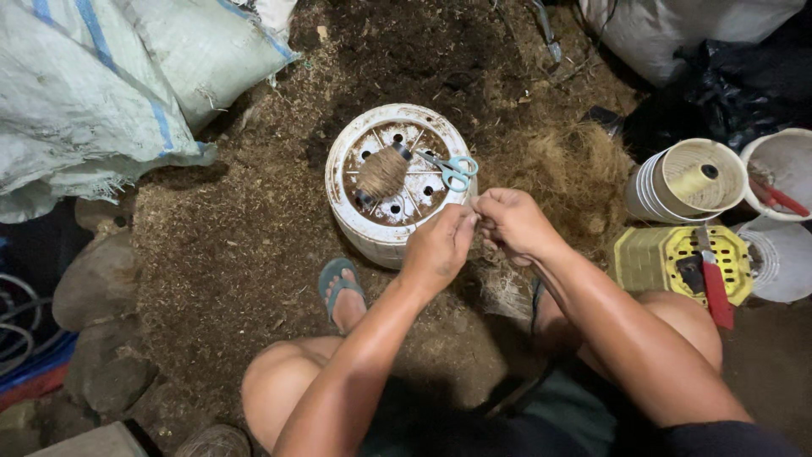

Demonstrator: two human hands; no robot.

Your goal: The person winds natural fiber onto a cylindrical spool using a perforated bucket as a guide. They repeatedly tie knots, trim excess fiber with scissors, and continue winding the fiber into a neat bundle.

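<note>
My left hand and my right hand meet in front of me, fingers pinched together on a thin strand of twine that is mostly hidden between them. Just beyond them stands an upturned white plastic pot. On its perforated base lie a spool of brown twine and scissors with light blue handles. My left foot in a teal sandal rests on the ground beside the pot.
Woven white sacks lie at the upper left. Coconut fibre and dark soil cover the ground. At the right sit a stack of white pots, a yellow perforated crate and a red-handled knife.
</note>
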